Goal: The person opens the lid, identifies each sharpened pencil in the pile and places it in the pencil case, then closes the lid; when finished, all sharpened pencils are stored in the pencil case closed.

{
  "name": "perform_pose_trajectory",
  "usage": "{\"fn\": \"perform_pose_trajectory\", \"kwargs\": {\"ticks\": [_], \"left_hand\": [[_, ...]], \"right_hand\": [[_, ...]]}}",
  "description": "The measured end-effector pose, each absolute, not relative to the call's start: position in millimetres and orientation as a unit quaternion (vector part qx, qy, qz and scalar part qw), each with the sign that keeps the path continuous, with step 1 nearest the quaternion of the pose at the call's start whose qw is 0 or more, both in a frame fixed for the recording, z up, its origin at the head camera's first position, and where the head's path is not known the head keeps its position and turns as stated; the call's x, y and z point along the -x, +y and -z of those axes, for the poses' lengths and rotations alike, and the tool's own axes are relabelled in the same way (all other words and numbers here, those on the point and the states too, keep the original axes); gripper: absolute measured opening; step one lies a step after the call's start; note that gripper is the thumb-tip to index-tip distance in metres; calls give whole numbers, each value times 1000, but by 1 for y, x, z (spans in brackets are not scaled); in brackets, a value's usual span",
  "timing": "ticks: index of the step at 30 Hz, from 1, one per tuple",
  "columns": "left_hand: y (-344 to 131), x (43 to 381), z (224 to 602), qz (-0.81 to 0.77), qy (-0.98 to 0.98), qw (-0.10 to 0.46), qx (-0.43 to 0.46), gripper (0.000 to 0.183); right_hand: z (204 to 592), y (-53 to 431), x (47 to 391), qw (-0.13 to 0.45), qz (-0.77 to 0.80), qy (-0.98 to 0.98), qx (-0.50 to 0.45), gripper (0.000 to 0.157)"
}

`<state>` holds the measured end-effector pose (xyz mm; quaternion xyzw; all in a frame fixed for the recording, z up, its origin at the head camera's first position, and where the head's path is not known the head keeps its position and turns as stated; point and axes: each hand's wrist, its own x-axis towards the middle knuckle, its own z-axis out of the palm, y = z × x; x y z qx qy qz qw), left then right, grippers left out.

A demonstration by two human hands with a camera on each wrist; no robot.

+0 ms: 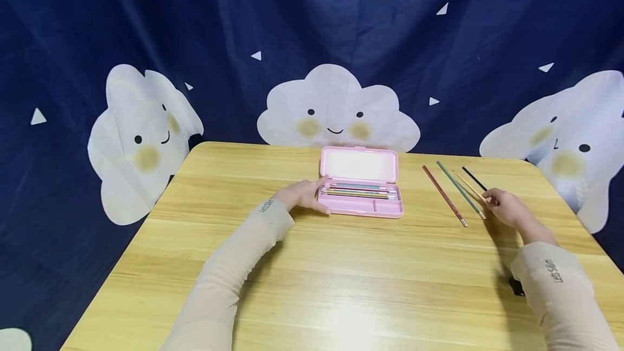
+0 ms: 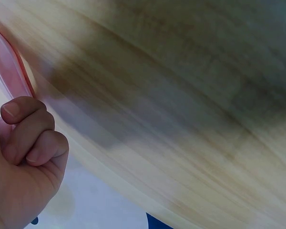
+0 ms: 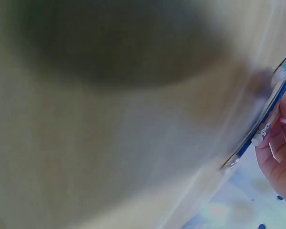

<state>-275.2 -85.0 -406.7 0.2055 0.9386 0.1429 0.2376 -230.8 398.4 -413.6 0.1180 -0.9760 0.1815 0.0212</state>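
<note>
A pink pencil case (image 1: 351,208) lies with its lid raised, several pencils (image 1: 361,193) side by side in its long compartment. My left hand (image 1: 304,195) grips the case's left end, thumb at the front corner and a finger at the back. In the left wrist view its other fingers (image 2: 31,126) curl beside the pink rim. My right hand (image 1: 509,209) pinches a yellow pencil (image 1: 469,184) near its eraser end, over the right side of the table. Beside it lie a red pencil (image 1: 444,195), a green pencil (image 1: 460,189) and a dark pencil (image 1: 474,177).
The wooden table (image 1: 341,270) has its back edge just behind the case's lid (image 1: 359,164). A dark blue cloth (image 1: 312,20) with smiling white clouds hangs behind it. Two small compartments sit at the case's front right.
</note>
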Motion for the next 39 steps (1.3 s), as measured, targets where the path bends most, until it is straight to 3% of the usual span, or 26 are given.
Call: {"fn": "perform_pose_trajectory", "kwargs": {"ticks": [18,27,39], "left_hand": [[-85,276,407,-141,939,238,-204,108],[-84,276,406,-138,939,237,-206,108],[-84,277,408,-129,942,237,-201,108]], "right_hand": [[397,341,239,36,-208,-960,-185,21],[395,308,245,84,-222,-938,-252,19],[398,265,253,47,-214,-930,-296,19]]}}
